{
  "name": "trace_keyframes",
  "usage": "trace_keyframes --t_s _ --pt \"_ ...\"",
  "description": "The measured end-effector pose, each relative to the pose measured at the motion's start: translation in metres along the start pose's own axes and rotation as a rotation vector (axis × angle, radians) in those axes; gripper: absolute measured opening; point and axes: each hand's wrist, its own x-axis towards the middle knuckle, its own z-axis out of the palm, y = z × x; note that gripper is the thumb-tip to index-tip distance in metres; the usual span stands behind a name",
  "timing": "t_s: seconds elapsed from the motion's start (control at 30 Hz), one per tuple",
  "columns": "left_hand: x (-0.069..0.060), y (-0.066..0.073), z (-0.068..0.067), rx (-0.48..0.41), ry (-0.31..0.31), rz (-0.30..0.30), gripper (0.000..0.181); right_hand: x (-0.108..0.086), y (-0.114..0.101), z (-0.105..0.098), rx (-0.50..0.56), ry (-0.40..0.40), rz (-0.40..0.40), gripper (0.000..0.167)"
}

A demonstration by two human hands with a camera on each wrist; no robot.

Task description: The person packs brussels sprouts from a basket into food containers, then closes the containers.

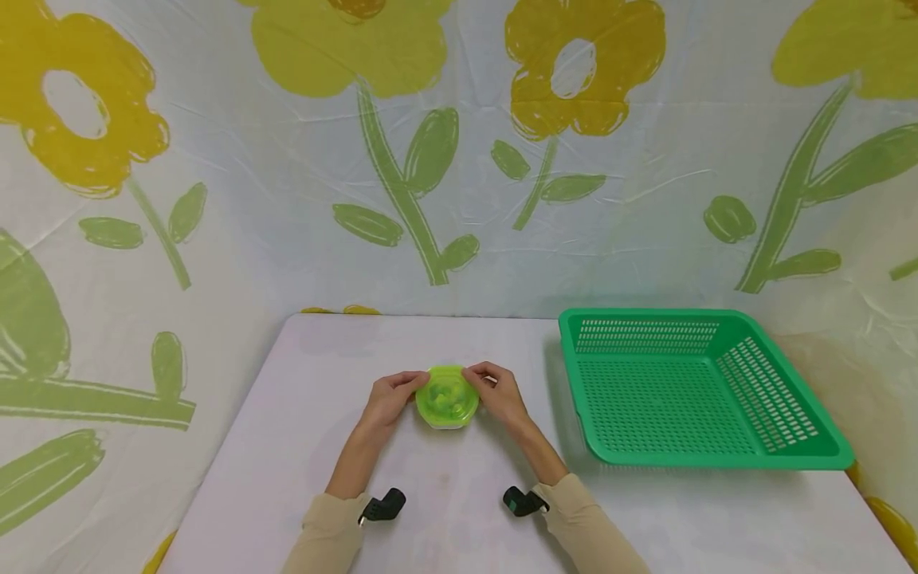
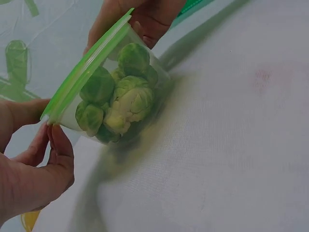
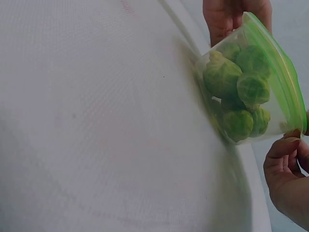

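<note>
A clear plastic container (image 1: 439, 410) with a translucent green lid (image 1: 448, 381) is between the two hands at the middle of the table. Several Brussels sprouts (image 2: 133, 99) show through its wall in both wrist views. My left hand (image 1: 387, 399) pinches the lid's edge on the left, thumb and fingers at the rim. On the opposite side my right hand (image 1: 502, 395) pinches the rim in the same way, seen closer in the right wrist view. The lid covers the container's top; whether it is fully pressed down I cannot tell.
A large green plastic basket (image 1: 584, 399) with slotted walls stands on the right side of the white table (image 1: 287, 446). Behind and to the left hangs a flower-printed cloth (image 1: 287, 159). Small black devices (image 1: 387, 505) sit at both wrists.
</note>
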Motion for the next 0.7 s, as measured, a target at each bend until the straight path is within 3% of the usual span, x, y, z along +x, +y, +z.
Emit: trace_keyframes --t_s 0.5,0.7 --pt "0.0 0.006 0.005 0.047 0.045 -0.028 0.03 0.001 0.003 0.004 0.075 0.017 -0.021 0.02" --pt "0.0 0.008 0.006 0.086 0.06 -0.021 0.027 -0.006 -0.014 0.003 0.078 0.019 -0.023 0.018"
